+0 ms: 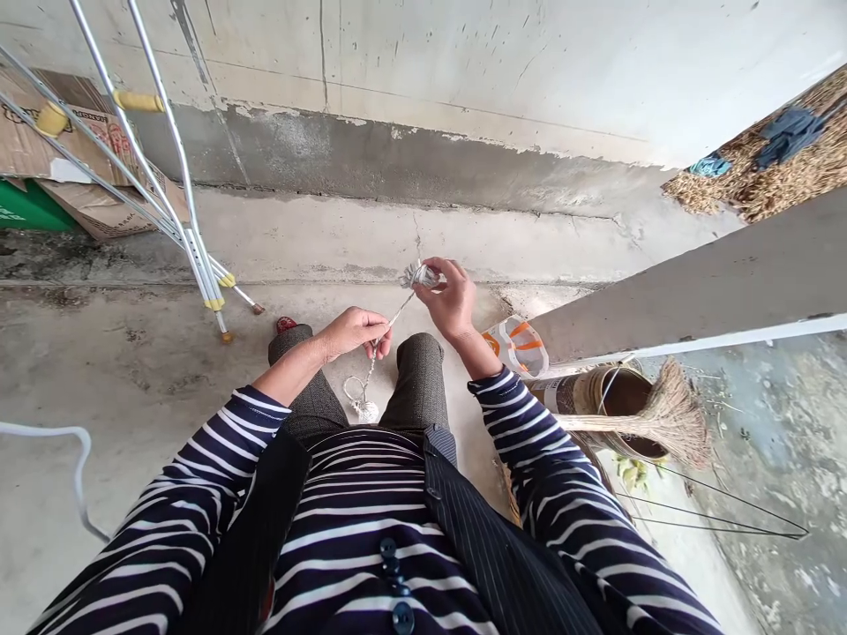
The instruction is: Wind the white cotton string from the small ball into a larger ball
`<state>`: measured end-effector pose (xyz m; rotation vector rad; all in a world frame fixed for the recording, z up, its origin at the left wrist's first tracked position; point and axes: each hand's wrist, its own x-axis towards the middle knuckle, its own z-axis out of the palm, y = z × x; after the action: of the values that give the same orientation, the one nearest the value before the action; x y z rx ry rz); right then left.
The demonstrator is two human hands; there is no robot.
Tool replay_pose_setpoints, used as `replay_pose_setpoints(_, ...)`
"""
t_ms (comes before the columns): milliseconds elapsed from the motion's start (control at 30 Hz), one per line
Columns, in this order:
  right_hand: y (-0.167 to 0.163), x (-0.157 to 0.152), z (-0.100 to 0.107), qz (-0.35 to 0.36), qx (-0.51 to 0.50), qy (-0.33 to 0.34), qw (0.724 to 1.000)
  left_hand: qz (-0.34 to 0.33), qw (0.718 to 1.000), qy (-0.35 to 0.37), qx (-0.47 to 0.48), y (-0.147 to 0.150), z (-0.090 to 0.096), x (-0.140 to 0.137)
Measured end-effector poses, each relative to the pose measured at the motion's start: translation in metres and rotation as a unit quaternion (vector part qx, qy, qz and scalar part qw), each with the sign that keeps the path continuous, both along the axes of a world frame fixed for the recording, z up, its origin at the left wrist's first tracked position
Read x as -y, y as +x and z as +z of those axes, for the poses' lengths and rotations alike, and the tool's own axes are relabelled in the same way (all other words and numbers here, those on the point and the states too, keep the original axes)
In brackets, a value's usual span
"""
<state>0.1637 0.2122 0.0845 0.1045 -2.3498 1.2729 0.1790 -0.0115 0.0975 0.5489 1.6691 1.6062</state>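
My right hand (448, 295) holds a small bundle of whitish cord (422, 275) between thumb and fingers, out in front of my knees. From that bundle a strand of cord (401, 310) slants down to my left hand (359, 333), whose thumb and fingers pinch it. Below my left hand the cord hangs on between my legs, with a loose loop beside it. It leads to a round white ball of cord (366, 411), which lies low between my thighs.
Two metal crutches (191, 238) with yellow grips lean at the left by cardboard boxes (106, 198). To the right stand a bucket (628, 392) and a straw broom (668, 419), near a grey pillar (694, 282). A pile of husks (760, 176) lies at the far right.
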Motion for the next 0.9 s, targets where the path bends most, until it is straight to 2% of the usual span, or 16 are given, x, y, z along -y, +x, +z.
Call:
replay_pose_setpoints(100, 0.005, 0.004, -0.012, 0.036, -0.013, 0.113, 0.993, 0.009, 1.000, -0.010, -0.005, -0.004, 0.002, 0.003)
replay_pose_setpoints(167, 0.010, 0.007, -0.021, 0.075, -0.006, 0.160, 0.984, 0.005, 1.000, -0.021, -0.016, -0.008, 0.002, 0.005)
replay_pose_setpoints(233, 0.017, 0.011, -0.027, 0.112, 0.011, 0.171, 0.979, 0.004, 0.999, -0.035, -0.036, -0.013, 0.004, 0.007)
replay_pose_setpoints(300, 0.024, 0.014, -0.028, 0.149, 0.040, 0.153, 0.976, 0.016, 0.996, -0.053, -0.065, -0.020, 0.005, 0.007)
replay_pose_setpoints(433, 0.038, 0.016, -0.022, 0.230, 0.133, 0.051, 0.963, 0.046, 0.987, -0.086, -0.127, -0.033, 0.006, 0.006)
replay_pose_setpoints(600, 0.046, 0.017, -0.016, 0.244, 0.217, -0.135, 0.936, 0.075, 0.979, -0.087, -0.167, -0.042, -0.003, 0.006)
replay_pose_setpoints(700, 0.046, 0.018, -0.013, 0.252, 0.245, -0.245, 0.903, 0.084, 0.985, -0.059, -0.139, -0.042, -0.015, 0.005)
replay_pose_setpoints(767, 0.046, 0.019, -0.011, 0.257, 0.256, -0.295, 0.884, 0.104, 0.989, -0.041, -0.098, -0.040, -0.024, 0.003)
replay_pose_setpoints(833, 0.046, 0.021, -0.008, 0.253, 0.254, -0.327, 0.875, 0.127, 0.990, -0.021, -0.062, -0.037, -0.032, 0.001)
replay_pose_setpoints(900, 0.045, 0.023, -0.004, 0.235, 0.240, -0.343, 0.877, 0.134, 0.990, -0.001, -0.050, -0.033, -0.036, -0.001)
